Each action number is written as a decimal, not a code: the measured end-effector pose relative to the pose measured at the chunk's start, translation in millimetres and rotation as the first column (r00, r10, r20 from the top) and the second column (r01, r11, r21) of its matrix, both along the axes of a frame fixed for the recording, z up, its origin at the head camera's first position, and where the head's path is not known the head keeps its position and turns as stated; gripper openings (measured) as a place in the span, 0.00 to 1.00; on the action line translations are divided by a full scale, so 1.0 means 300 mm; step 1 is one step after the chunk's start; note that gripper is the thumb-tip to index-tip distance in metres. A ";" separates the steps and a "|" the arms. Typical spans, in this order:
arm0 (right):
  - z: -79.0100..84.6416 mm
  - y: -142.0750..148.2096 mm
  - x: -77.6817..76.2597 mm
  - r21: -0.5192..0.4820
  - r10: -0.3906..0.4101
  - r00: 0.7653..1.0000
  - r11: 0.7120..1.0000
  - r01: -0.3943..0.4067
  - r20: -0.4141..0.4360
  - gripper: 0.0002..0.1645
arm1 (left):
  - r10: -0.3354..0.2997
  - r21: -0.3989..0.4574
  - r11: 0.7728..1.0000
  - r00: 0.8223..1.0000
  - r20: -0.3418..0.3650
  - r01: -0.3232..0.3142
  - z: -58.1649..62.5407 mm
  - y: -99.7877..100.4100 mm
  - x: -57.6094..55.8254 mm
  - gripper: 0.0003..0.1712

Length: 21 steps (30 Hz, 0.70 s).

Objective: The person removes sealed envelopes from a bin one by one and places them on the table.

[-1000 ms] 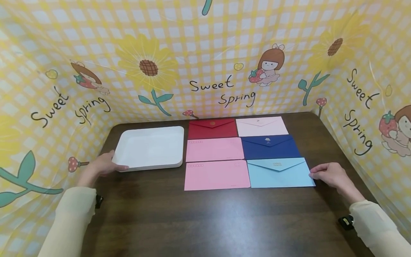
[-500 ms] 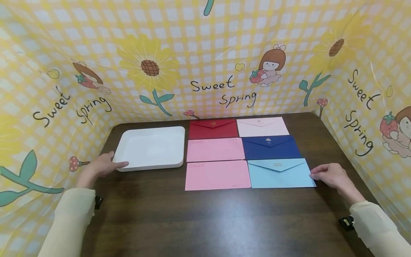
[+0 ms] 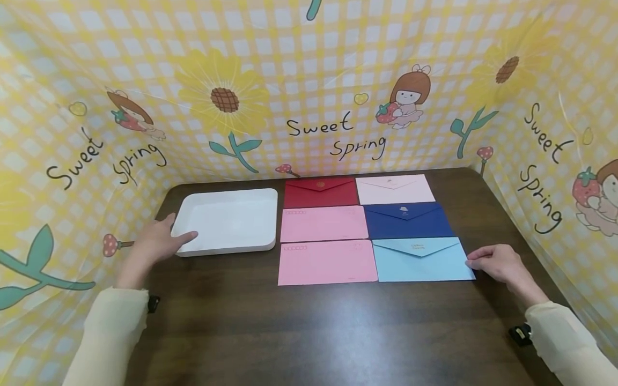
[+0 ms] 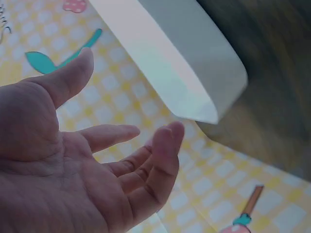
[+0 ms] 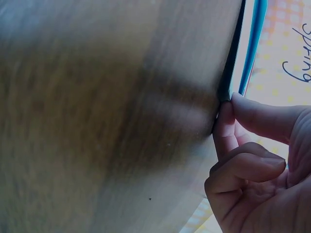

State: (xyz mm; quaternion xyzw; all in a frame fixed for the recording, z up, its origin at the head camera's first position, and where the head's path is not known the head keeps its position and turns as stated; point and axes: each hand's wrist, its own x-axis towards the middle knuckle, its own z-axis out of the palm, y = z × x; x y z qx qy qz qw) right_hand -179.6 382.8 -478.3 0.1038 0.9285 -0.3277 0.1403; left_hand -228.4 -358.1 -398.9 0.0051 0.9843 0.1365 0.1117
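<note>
My left hand (image 3: 156, 241) is at the near left corner of a shallow white tray (image 3: 227, 225). In the left wrist view, the fingers (image 4: 146, 179) are spread and loosely bent, apart from the tray's wall (image 4: 194, 53). On the right, my right hand (image 3: 497, 262) pinches the right edge of a light blue envelope (image 3: 425, 268) between thumb and forefinger. The right wrist view shows that pinch on the envelope's edge (image 5: 237, 58), the other fingers curled. Beyond it lies a navy envelope (image 3: 410, 228); to its left is a pink envelope (image 3: 325, 265).
Behind are another pink envelope (image 3: 323, 225), a red envelope (image 3: 319, 198) and a pale pink envelope (image 3: 396, 194), laid in two columns. All lie on a dark wooden table (image 3: 309, 332). A yellow checked cloth (image 3: 289, 69) surrounds its back and sides.
My left hand has shifted slightly up and its thumb has come up from the tray's front rim. The right hand keeps its pinch on the light blue envelope, and the envelopes stay put.
</note>
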 end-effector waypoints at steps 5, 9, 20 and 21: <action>-0.003 -0.004 0.004 0.009 -0.002 1.000 1.000 0.002 -0.012 0.15 | -0.035 0.044 0.998 0.997 -0.062 0.038 0.009 0.055 0.025 0.53; -0.004 -0.011 0.010 0.012 -0.006 1.000 1.000 0.006 -0.017 0.15 | -0.044 0.096 0.994 0.996 -0.082 0.052 0.002 0.100 0.059 0.47; -0.004 -0.015 0.020 0.022 -0.019 0.999 1.000 0.020 -0.048 0.14 | -0.168 0.121 0.980 0.984 0.064 0.159 -0.055 0.176 0.125 0.15; -0.004 -0.015 0.019 0.022 -0.019 0.999 1.000 0.020 -0.049 0.14 | -0.183 0.121 0.978 0.979 0.086 0.172 -0.060 0.184 0.130 0.15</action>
